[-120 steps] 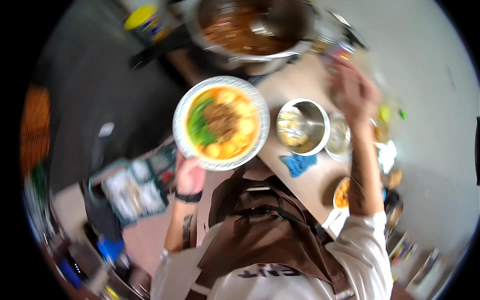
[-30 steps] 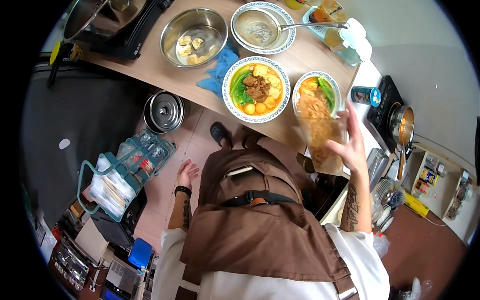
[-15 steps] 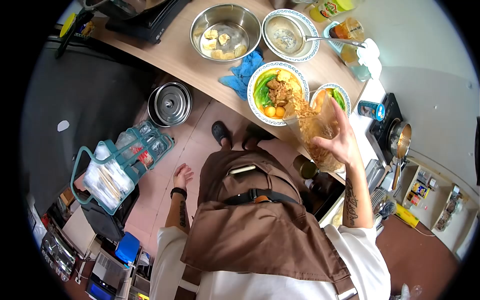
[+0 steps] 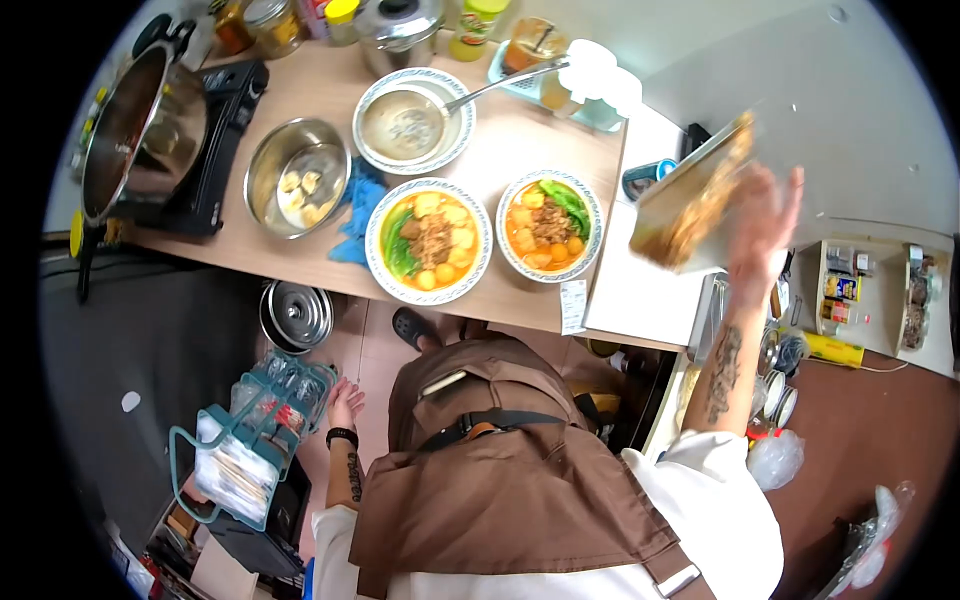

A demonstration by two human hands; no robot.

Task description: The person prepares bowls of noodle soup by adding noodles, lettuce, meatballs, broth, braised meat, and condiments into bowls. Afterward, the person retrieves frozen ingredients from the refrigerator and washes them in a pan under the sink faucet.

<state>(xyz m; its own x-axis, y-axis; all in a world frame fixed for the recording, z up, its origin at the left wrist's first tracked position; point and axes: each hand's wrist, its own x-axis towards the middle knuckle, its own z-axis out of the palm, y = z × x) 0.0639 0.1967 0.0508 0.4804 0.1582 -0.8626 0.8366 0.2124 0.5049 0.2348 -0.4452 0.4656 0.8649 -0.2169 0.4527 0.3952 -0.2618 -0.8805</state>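
My right hand [image 4: 765,220], blurred by motion, is at the right end of a clear plastic container [image 4: 690,205] of golden-brown crispy flakes. The container is tilted above the white side counter. My left hand [image 4: 345,403] hangs beside the apron, holding nothing, its fingers loosely apart. On the wooden table, two patterned bowls stand side by side: a left noodle soup bowl [image 4: 430,241] and a right noodle soup bowl [image 4: 550,226], with orange broth, greens, round balls and shredded brown topping. A paper slip [image 4: 573,306] lies at the table edge.
A steel pot with pale chunks [image 4: 297,178], a blue cloth [image 4: 357,215] and a strainer [image 4: 403,124] on a patterned bowl are left of the soups. A large pan [image 4: 130,130] sits by a black stove [image 4: 235,130]. A teal caddy [image 4: 250,430] stands at lower left.
My right hand has carried the container away from the bowls, rightward over the side counter. The view has shifted right, so both soup bowls and the paper slip now show fully.
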